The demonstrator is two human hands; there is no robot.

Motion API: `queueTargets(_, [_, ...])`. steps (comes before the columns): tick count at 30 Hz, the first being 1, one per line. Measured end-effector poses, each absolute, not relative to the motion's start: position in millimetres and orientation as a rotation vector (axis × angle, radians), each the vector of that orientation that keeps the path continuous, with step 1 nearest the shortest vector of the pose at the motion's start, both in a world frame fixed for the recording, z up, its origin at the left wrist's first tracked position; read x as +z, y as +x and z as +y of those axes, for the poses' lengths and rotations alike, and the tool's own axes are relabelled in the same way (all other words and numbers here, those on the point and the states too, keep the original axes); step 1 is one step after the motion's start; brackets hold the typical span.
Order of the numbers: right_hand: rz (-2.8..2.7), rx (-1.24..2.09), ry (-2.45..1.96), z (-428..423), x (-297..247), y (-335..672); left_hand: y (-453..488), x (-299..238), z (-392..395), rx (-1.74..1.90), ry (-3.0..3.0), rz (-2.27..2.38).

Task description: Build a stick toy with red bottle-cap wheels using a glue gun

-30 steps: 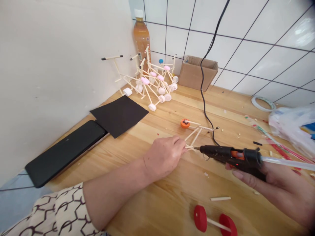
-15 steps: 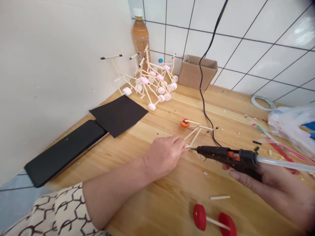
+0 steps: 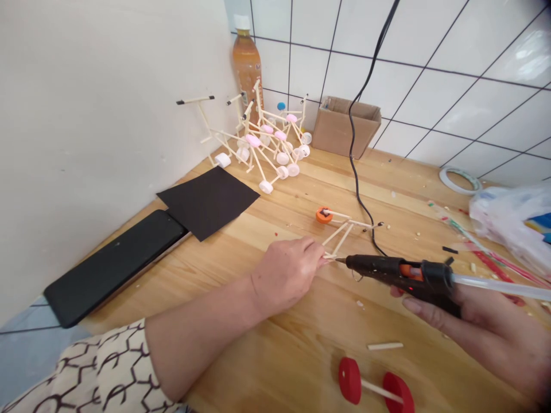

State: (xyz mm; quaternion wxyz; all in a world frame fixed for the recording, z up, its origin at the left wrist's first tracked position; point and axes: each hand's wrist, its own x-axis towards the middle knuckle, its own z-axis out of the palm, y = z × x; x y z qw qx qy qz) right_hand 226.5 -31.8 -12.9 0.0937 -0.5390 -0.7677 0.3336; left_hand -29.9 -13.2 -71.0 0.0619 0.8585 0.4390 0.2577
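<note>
Stick frame just beside glue-gun nozzle

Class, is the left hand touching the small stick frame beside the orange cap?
Touching: the head view shows the left hand pinching the lower end of the small stick frame between its fingertips.

glue gun: matt plastic | stick frame: smooth wood | tabletop: glossy wood

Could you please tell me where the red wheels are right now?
The red wheels lie on the wooden table near the bottom edge of the head view, below the glue gun.
</note>
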Motion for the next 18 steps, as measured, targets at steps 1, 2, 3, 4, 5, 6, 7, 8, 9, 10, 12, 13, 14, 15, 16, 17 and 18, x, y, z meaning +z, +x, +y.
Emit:
queueTargets(1, [-2.276, 0.966, -1.589, -31, -12, 226, -30, -71, -13, 0.776, 2.591, 1.327])
queueTargets(2, [-2.275, 0.936, -1.583, -31, -10, 226, -30, -70, -13, 0.773, 2.586, 1.326])
queueTargets(3, [-2.277, 0.913, -1.585, -31, -9, 226, -30, -70, -13, 0.768, 2.582, 1.324])
queueTargets(4, [-2.281, 0.894, -1.593, -30, -8, 226, -30, -70, -13, 0.765, 2.581, 1.320])
queueTargets(5, [-2.282, 0.880, -1.604, -30, -8, 227, -30, -69, -13, 0.762, 2.579, 1.313])
queueTargets(6, [-2.280, 0.876, -1.613, -30, -8, 227, -30, -69, -14, 0.758, 2.577, 1.306])
queueTargets(7, [-2.275, 0.878, -1.610, -30, -8, 228, -30, -69, -14, 0.755, 2.575, 1.299])
queueTargets(8, [-2.269, 0.892, -1.599, -30, -8, 228, -30, -69, -14, 0.756, 2.572, 1.295])
queueTargets(9, [-2.260, 0.908, -1.581, -29, -9, 228, -30, -69, -14, 0.758, 2.571, 1.290])
queueTargets(10, [-2.251, 0.931, -1.563, -29, -9, 229, -30, -68, -14, 0.759, 2.571, 1.291])
queueTargets(12, [-2.233, 0.983, -1.555, -28, -10, 229, -30, -68, -15, 0.752, 2.574, 1.294])
queueTargets(13, [-2.220, 1.007, -1.563, -27, -10, 230, -30, -68, -15, 0.745, 2.577, 1.296])
queueTargets(14, [-2.209, 1.029, -1.577, -27, -10, 231, -30, -68, -15, 0.737, 2.580, 1.298])
queueTargets(15, [-2.198, 1.044, -1.594, -27, -10, 232, -30, -68, -15, 0.732, 2.582, 1.301])
queueTargets(16, [-2.189, 1.064, -1.610, -27, -10, 233, -30, -68, -15, 0.731, 2.583, 1.305])
queueTargets(17, [-2.179, 1.088, -1.627, -28, -10, 235, -30, -68, -15, 0.734, 2.583, 1.308])
queueTargets(18, [-2.169, 1.113, -1.642, -29, -9, 236, -30, -68, -15, 0.740, 2.584, 1.314])
